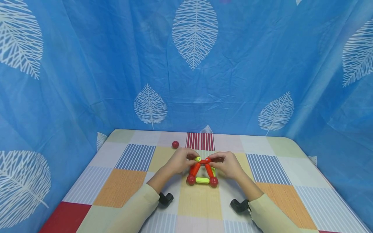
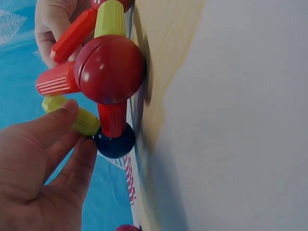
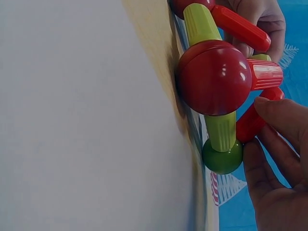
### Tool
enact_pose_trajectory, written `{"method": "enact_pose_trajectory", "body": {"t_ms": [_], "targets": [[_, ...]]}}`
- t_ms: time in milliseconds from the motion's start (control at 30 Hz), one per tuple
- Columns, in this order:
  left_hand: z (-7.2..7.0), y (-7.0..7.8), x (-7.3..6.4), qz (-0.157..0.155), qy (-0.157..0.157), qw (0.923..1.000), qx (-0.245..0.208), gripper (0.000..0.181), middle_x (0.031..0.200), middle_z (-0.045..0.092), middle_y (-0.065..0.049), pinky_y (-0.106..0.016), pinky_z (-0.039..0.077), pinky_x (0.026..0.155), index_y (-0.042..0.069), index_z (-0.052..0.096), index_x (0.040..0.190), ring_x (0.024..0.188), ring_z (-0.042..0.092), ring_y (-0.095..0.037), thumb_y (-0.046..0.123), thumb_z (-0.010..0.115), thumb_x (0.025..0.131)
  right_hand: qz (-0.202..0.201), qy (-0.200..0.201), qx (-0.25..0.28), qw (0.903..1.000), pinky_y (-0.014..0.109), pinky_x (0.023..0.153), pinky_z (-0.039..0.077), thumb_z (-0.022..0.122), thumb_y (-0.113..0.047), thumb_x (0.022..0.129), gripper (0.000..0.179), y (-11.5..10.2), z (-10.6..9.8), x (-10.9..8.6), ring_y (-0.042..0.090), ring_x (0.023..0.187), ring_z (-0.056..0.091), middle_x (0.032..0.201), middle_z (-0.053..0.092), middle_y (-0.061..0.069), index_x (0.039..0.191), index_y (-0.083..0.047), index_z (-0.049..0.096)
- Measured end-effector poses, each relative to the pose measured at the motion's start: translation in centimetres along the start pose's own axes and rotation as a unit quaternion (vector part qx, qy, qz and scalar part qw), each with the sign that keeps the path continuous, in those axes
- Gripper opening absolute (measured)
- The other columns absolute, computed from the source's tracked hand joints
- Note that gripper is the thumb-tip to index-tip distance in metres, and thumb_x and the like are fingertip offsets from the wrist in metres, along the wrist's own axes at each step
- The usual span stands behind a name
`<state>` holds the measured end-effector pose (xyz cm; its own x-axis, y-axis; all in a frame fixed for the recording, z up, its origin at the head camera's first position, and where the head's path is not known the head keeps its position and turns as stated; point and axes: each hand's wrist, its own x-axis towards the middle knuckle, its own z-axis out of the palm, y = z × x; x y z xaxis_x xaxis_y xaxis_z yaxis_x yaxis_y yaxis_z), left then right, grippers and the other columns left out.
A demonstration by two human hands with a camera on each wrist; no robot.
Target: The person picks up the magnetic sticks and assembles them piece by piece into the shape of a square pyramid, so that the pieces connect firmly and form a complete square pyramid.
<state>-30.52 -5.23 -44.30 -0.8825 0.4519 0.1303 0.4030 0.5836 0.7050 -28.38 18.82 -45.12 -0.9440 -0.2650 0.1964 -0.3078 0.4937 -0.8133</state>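
On the table a magnetic construction of balls and rods stands between both hands. Two red balls, front left (image 1: 190,180) and front right (image 1: 214,182), are joined by a yellow-green rod (image 1: 202,180). From them, red rods (image 1: 196,169) lean upward. A blue ball (image 2: 114,143) sits at its rear left and a green ball (image 3: 223,156) at its rear right. My left hand (image 1: 180,160) pinches a slanted yellow-green rod (image 2: 86,121) that meets the blue ball. With thumb and fingers, my right hand (image 1: 227,164) pinches a red rod (image 3: 253,120) rising by the green ball.
A loose red ball (image 1: 175,144) lies behind and left of the construction. The patchwork-patterned tabletop (image 1: 120,187) reaches back to a blue curtain (image 1: 233,81) with white leaf prints. Black devices (image 1: 239,205) show by both wrists.
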Motion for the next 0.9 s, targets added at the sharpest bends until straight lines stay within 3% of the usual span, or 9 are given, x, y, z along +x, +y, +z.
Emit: {"method": "enact_pose_trajectory", "body": {"t_ms": [167, 333, 467, 600, 733, 900], "targets": [[-0.9, -0.8, 0.0, -0.001, -0.015, 0.9999, -0.009, 0.033, 0.112, 0.074, -0.001, -0.035, 0.059, 0.094, 0.011, 0.074, 0.121, 0.101, 0.069, -0.016, 0.011, 0.079, 0.089, 0.005, 0.008, 0.001, 0.9999, 0.027, 0.085, 0.061, 0.083, -0.006, 0.083, 0.028, 0.4, -0.3, -0.2, 0.023, 0.096, 0.076, 0.108, 0.078, 0.014, 0.110, -0.003, 0.078], [-2.2, -2.6, 0.6, 0.007, 0.038, 0.9992, -0.008, 0.027, 0.113, 0.073, -0.014, -0.040, 0.059, 0.093, 0.002, 0.072, 0.119, 0.100, 0.069, -0.023, 0.003, 0.073, 0.092, 0.030, 0.025, -0.007, 0.9992, 0.023, 0.084, 0.060, 0.083, -0.009, 0.084, 0.027, 0.3, -0.8, -1.0, 0.021, 0.098, 0.075, 0.109, 0.078, 0.011, 0.110, -0.003, 0.078], [-3.2, -4.1, 1.1, -0.022, 0.099, 0.9948, -0.010, 0.021, 0.106, 0.072, -0.014, -0.039, 0.059, 0.089, 0.001, 0.073, 0.114, 0.094, 0.067, -0.022, 0.003, 0.072, 0.093, 0.052, 0.023, 0.000, 0.9984, 0.020, 0.082, 0.059, 0.082, -0.011, 0.086, 0.023, 0.0, -1.1, -1.8, 0.020, 0.098, 0.074, 0.110, 0.078, 0.011, 0.109, -0.006, 0.079], [-3.8, -5.2, 1.6, -0.056, 0.139, 0.9887, -0.012, 0.020, 0.103, 0.069, -0.011, -0.039, 0.058, 0.088, 0.003, 0.073, 0.113, 0.093, 0.064, -0.022, 0.006, 0.073, 0.094, 0.074, 0.019, 0.016, 0.9969, 0.019, 0.079, 0.058, 0.081, -0.015, 0.087, 0.024, -0.3, -1.2, -2.7, 0.019, 0.097, 0.073, 0.110, 0.077, 0.012, 0.109, -0.005, 0.078], [-4.0, -5.9, 2.0, -0.082, 0.156, 0.9842, -0.010, 0.024, 0.112, 0.065, -0.013, -0.042, 0.057, 0.093, 0.004, 0.073, 0.117, 0.103, 0.063, -0.028, 0.008, 0.074, 0.093, 0.104, 0.002, 0.026, 0.9943, 0.023, 0.078, 0.057, 0.081, -0.018, 0.088, 0.027, -0.7, -1.2, -3.6, 0.018, 0.097, 0.072, 0.111, 0.077, 0.013, 0.111, -0.004, 0.077], [-4.0, -6.3, 2.6, -0.116, 0.155, 0.9811, -0.009, 0.032, 0.125, 0.060, -0.015, -0.045, 0.055, 0.100, 0.008, 0.069, 0.124, 0.114, 0.061, -0.032, 0.013, 0.076, 0.092, 0.138, -0.029, 0.027, 0.9897, 0.033, 0.081, 0.060, 0.084, -0.019, 0.085, 0.032, -1.1, -0.9, -4.7, 0.021, 0.098, 0.072, 0.112, 0.075, 0.011, 0.113, -0.004, 0.076]]}}
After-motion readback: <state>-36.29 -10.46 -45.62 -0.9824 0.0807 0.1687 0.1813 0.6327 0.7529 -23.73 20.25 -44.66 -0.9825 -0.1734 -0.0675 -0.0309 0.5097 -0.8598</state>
